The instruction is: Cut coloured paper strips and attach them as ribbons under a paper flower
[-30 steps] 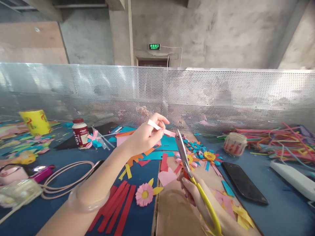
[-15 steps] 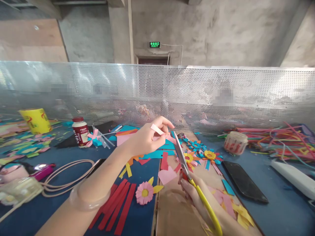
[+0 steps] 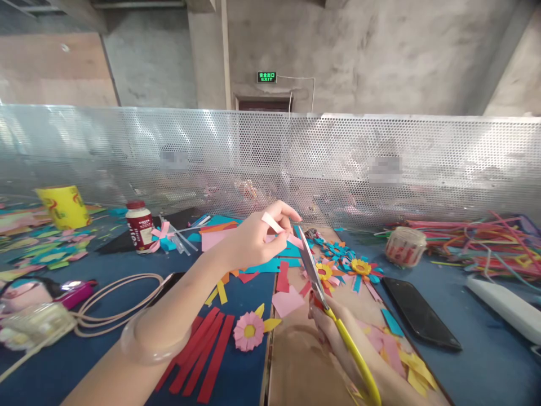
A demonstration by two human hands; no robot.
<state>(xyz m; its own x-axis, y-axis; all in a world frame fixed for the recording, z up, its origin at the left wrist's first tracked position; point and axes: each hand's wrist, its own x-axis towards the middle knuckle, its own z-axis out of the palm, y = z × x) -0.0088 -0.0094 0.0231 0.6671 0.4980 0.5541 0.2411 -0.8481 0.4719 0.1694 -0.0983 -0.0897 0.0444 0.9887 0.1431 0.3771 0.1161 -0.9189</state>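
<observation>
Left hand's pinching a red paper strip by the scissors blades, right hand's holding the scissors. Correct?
One thing off: the paper strip is pale pink, not red, per the head view. The left hand does pinch it by the blades of the scissors, which the right hand holds.

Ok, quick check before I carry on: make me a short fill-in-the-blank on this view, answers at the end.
1. The right hand holds the ____.
2. The left hand pinches a narrow paper ____.
3. The long strips lying left of the flower are ____ in colour.
4. That pink flower has a ____ centre.

Missing words: scissors; strip; red; yellow.
</observation>
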